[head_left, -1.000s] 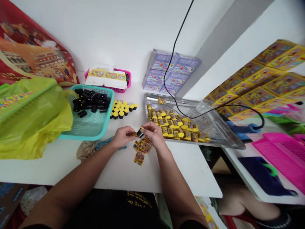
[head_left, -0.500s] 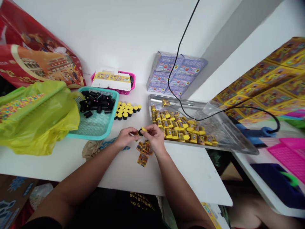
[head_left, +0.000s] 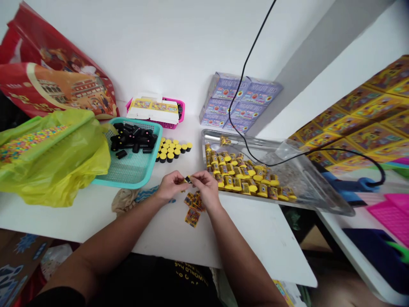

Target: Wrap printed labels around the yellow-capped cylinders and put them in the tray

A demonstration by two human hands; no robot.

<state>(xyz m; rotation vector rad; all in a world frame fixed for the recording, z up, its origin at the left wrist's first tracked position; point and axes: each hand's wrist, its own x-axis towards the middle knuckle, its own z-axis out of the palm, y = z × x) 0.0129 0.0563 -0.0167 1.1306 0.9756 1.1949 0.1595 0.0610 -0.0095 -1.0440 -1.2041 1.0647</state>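
A small black container with a yellow part is pinched between both my hands above the white table. My left hand grips it from the left with thumb and fingers closed. From the right, the fingertips of my right hand close on it too. My fingers cover much of it, so its details are hard to see. Just beneath the hands lie several printed yellow labels, loosely piled. Black containers with yellow lids stand in a cluster beyond my left hand.
A turquoise basket holds black containers. Labelled yellow containers fill part of a metal tray. A black cable hangs across the tray. A beige and blue cloth lies by my left forearm. Purple boxes stand against the wall.
The container has turned in my fingers: its yellow top faced up before, and now a black side shows. Both hands stay nearly in place; the whole view has shifted slightly.
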